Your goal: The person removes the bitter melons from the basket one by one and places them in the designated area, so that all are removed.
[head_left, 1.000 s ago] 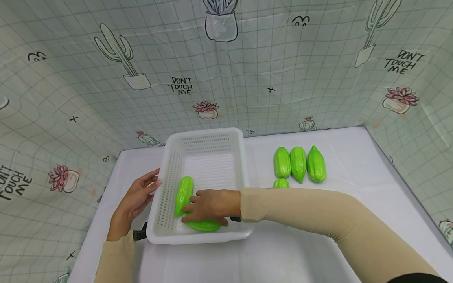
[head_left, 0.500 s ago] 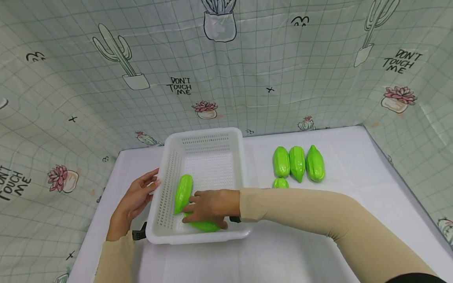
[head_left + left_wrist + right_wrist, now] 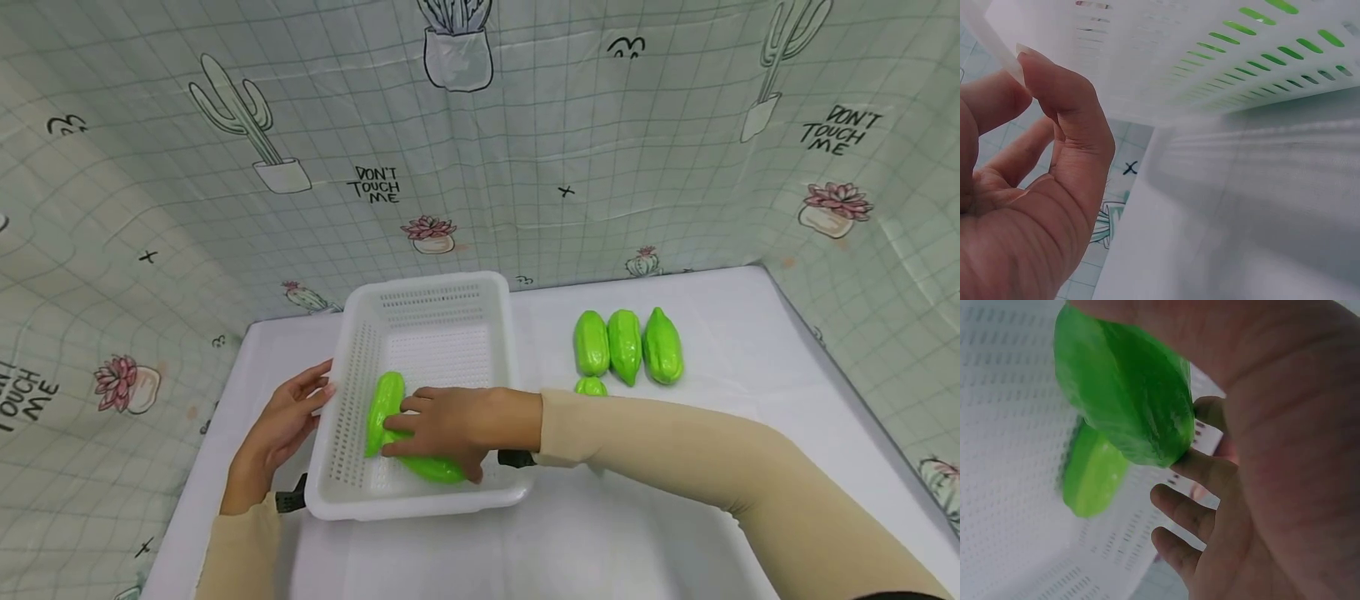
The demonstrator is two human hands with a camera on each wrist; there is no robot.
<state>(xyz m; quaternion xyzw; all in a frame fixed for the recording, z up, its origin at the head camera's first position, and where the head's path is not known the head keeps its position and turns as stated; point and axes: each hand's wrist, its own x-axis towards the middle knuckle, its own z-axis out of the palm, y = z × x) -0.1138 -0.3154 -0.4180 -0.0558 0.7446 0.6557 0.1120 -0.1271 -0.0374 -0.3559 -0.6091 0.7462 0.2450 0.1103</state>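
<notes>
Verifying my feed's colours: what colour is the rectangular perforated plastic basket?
White basket; the head view shows it best.

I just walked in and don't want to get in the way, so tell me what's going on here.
A person's right hand holds a glossy green piece inside a white basket, while the left hand pinches the basket's rim. A second green piece lies in the basket beside it. Four others are on the white table to the basket's right, one partly hidden by the sleeve.

Fingers (image 3: 1180,511) hold a green fruit (image 3: 1124,394) near another (image 3: 1093,478) inside a white basket (image 3: 1007,425).
</notes>
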